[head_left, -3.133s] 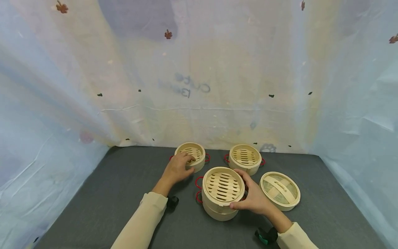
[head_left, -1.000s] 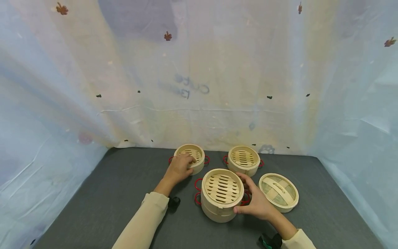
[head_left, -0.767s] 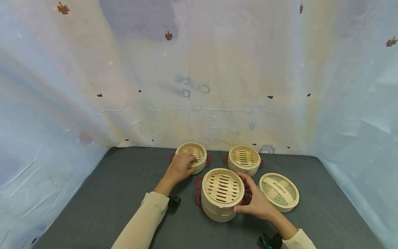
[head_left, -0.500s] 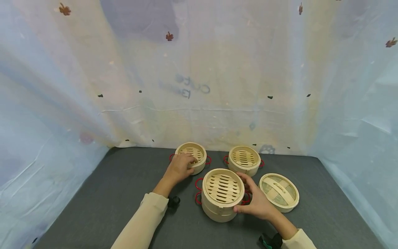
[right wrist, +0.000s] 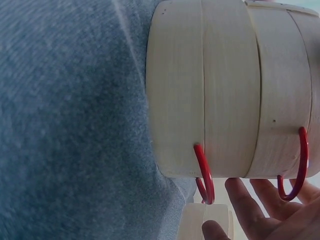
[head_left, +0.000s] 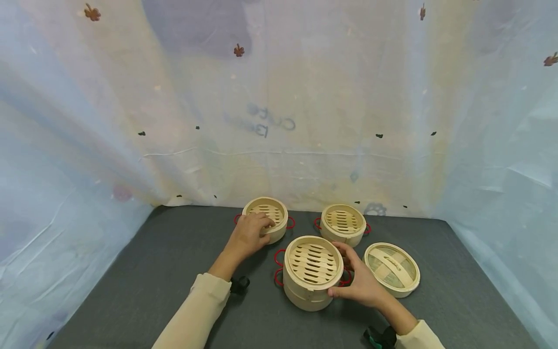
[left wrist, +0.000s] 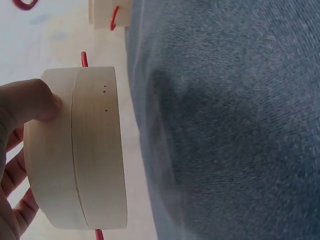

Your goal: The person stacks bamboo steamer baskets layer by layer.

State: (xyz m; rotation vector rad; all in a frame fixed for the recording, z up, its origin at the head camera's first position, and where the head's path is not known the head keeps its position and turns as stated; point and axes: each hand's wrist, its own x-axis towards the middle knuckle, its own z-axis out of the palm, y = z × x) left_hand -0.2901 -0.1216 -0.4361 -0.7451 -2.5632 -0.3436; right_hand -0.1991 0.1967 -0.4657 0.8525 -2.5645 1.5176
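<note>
Two bamboo steamer baskets [head_left: 307, 301] with red ring handles stand stacked upright near the table's middle. My right hand [head_left: 362, 283] grips the right side of the stack, thumb on the front wall and fingers toward the back; in the right wrist view its fingertips [right wrist: 234, 186] are right at the wall beside the handles. Farther back on the left, my left hand [head_left: 247, 236] pinches the near rim of another bamboo steamer basket [head_left: 277, 234]. Its thumb presses the outer wall and its fingers reach inside. In the left wrist view, this basket hangs slightly above the grey cloth.
At the back right stands another steamer basket [head_left: 344, 237] with red handles. A round woven steamer lid [head_left: 392, 269] with a small handle lies to the right of my right hand. A pale printed curtain [head_left: 279, 121] borders the dark grey tabletop [head_left: 174, 271] behind.
The basket in my left hand has shifted slightly up and left over the last half second. Since the earliest frame, my right thumb has slid right and the right-hand red rings show more.
</note>
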